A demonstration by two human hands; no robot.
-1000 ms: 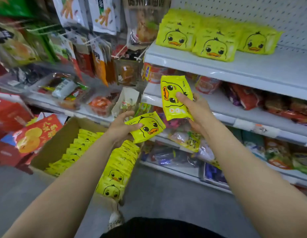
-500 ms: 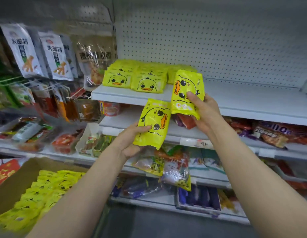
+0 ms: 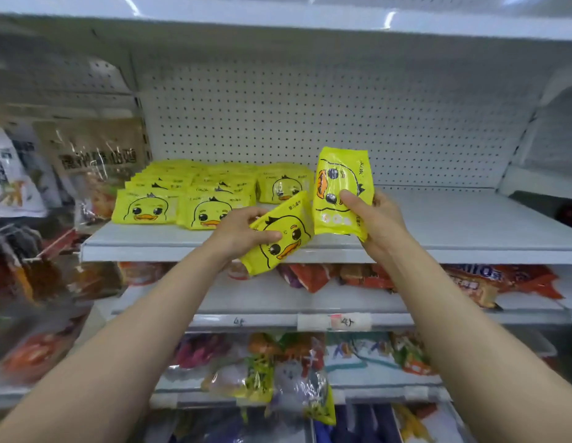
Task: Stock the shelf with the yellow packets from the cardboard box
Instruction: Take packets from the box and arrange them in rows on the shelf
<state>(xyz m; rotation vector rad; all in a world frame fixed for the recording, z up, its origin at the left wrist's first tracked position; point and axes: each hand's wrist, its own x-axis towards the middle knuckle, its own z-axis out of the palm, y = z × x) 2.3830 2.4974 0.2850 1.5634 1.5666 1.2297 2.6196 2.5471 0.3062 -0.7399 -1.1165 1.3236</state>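
Observation:
My left hand (image 3: 243,231) grips a yellow duck-face packet (image 3: 286,238), tilted, at the front edge of the white shelf (image 3: 454,225). My right hand (image 3: 374,215) holds a second yellow packet (image 3: 342,174) upright on its end, just above the shelf board and to the right of the first. Several yellow packets (image 3: 195,199) lie in stacked rows on the left part of the same shelf, right behind my left hand. The cardboard box is out of view.
The right half of the shelf is bare white board in front of a pegboard back wall (image 3: 310,116). Another shelf (image 3: 278,17) runs overhead. Lower shelves hold red and mixed snack bags (image 3: 489,279). Hanging snack bags (image 3: 96,167) crowd the left side.
Both hands have risen with their packets to the level of the shelf holding the yellow stack. The view has tilted up and the cardboard box has dropped out of sight.

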